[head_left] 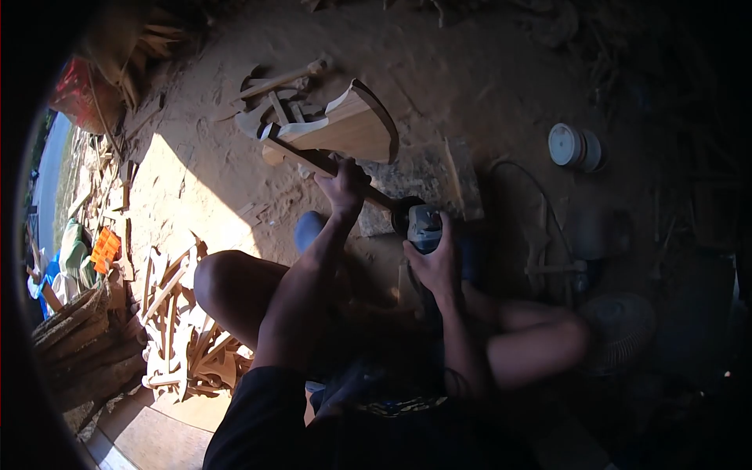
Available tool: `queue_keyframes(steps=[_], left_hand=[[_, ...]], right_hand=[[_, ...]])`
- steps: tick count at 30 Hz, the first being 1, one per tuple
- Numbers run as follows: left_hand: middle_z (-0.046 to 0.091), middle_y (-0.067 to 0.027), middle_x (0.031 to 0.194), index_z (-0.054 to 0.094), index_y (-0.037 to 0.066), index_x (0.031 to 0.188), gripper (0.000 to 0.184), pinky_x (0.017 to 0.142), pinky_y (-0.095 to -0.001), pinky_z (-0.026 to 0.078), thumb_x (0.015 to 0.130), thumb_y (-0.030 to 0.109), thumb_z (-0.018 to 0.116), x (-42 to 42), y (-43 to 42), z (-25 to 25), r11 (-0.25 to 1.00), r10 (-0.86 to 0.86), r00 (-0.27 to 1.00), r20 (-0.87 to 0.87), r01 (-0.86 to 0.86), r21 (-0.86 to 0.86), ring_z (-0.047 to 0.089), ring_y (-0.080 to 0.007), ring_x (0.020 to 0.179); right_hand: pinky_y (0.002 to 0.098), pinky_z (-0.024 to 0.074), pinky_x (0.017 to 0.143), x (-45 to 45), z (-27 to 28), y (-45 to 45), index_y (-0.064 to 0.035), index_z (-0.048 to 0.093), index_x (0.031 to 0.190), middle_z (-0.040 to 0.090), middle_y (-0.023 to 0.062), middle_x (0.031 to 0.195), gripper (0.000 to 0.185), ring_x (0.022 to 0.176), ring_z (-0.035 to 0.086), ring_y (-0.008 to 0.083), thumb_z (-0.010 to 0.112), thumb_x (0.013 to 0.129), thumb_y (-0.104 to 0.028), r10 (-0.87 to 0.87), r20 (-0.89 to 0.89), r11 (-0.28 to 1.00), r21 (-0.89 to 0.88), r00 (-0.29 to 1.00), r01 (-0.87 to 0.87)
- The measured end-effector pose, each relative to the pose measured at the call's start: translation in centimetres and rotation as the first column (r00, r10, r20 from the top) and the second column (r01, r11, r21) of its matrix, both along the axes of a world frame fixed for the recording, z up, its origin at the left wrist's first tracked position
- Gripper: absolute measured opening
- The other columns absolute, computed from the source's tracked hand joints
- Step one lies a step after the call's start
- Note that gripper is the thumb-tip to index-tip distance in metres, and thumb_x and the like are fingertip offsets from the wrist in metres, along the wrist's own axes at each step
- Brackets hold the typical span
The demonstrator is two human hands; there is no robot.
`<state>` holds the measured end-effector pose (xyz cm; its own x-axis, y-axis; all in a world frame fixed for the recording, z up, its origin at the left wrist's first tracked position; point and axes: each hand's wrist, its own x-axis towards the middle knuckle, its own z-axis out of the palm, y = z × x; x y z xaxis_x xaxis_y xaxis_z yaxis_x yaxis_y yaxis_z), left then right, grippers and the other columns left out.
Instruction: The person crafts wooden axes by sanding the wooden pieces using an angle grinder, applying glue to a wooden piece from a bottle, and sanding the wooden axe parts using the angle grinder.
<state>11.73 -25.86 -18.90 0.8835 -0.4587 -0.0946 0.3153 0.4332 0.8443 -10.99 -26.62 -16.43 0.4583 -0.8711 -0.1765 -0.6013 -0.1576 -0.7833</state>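
Note:
My left hand (345,188) is wrapped round the handle of a wooden axe-shaped piece (356,129), whose broad curved blade part points up and away from me. The handle slants down to the right and meets the dark round disc (405,215) of a power tool. My right hand (437,262) grips the body of that power tool (424,227). Beneath the handle's lower end lies a worn flat board (431,176) on the ground. More cut wooden pieces (274,102) lie just beyond the axe-shaped piece.
A pile of wooden offcuts (180,329) lies at the left by my knee, with logs (74,345) beyond. A white tub (576,147) sits at the upper right. A cable (540,192) curves over the ground, and a fan (619,333) stands at the right.

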Motion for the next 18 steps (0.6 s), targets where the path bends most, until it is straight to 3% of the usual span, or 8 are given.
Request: queue_keyframes(steps=[3,7,10,15,18], left_hand=[[0.046,-0.0014,0.058,0.045,0.008,0.073,0.02,0.042,-0.0288,0.04,0.089,0.009,0.055,0.1,-0.1,-0.2,1.0,-0.005,1.0,0.019,0.005,-0.001,0.046,-0.0117,0.046],[0.049,-0.0018,0.06,0.049,0.006,0.075,0.019,0.044,-0.0284,0.041,0.091,0.012,0.058,0.1,0.3,-0.4,0.999,-0.021,0.998,0.055,0.019,0.031,0.048,-0.0118,0.047],[0.052,-0.002,0.06,0.055,0.004,0.08,0.017,0.045,-0.0284,0.043,0.093,0.015,0.059,-0.5,0.5,1.1,0.997,-0.061,0.977,0.206,0.049,0.062,0.051,-0.0122,0.048],[0.061,-0.0065,0.072,0.063,0.001,0.091,0.014,0.053,-0.0311,0.048,0.093,0.014,0.061,-0.2,0.5,-3.0,0.974,-0.049,0.826,0.562,-0.085,0.209,0.06,-0.0168,0.06],[0.063,-0.0086,0.084,0.058,0.006,0.089,0.01,0.06,-0.0373,0.053,0.091,0.015,0.061,0.5,0.5,-6.2,0.968,-0.069,0.809,0.584,-0.088,0.236,0.064,-0.0219,0.07]], right_hand=[[0.0435,0.0479,0.103,0.1,0.1,0.2,-0.0001,0.038,0.148,0.06,0.0285,0.132,0.09,0.123,0.061,0.0393,0.084,0.076,-0.029,-0.017,-0.038,0.996,0.087,0.999,0.02],[0.0483,0.0517,0.095,-0.4,-0.5,0.2,-0.0065,0.035,0.151,0.064,0.0284,0.124,0.092,0.112,0.065,0.0441,0.081,0.077,-0.034,-0.048,-0.08,0.998,-0.039,0.996,0.045],[0.0466,0.0502,0.098,-0.6,-0.4,-0.2,-0.0039,0.036,0.15,0.062,0.0286,0.128,0.092,0.116,0.063,0.0423,0.083,0.076,-0.032,-0.058,-0.028,0.997,-0.054,0.998,0.056],[0.0434,0.0465,0.105,-0.6,-0.2,-1.2,-0.0005,0.038,0.148,0.059,0.0284,0.134,0.093,0.125,0.06,0.0378,0.085,0.074,-0.031,-0.051,-0.007,0.998,0.024,0.999,0.051],[0.0426,0.046,0.106,-0.6,-0.4,-1.7,0.0018,0.04,0.147,0.058,0.0281,0.135,0.094,0.126,0.059,0.0363,0.087,0.073,-0.032,-0.057,0.033,0.993,0.101,0.998,0.053]])
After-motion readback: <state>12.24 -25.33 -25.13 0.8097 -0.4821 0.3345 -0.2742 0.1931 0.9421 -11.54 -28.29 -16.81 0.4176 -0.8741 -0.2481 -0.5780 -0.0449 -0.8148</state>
